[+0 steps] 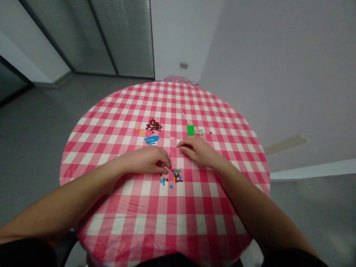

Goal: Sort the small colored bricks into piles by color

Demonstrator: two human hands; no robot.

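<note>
Where the hands are: left hand (144,160) curled low against a mixed heap of small plastic bricks (174,178); right hand (198,151) just beyond, resting on the cloth.
Left grip: narrow, closing at the heap's edge; whether it holds a brick is hidden.
Right grip: loose, half-open, nothing showing in it.
Sorted bricks: dark red heap (154,126), blue heap (151,139), scattered yellow pieces (140,131), green flat plate (190,130) with small green pieces beside it.
Worktop: round, under pink-and-white gingham cloth (139,222).
</note>
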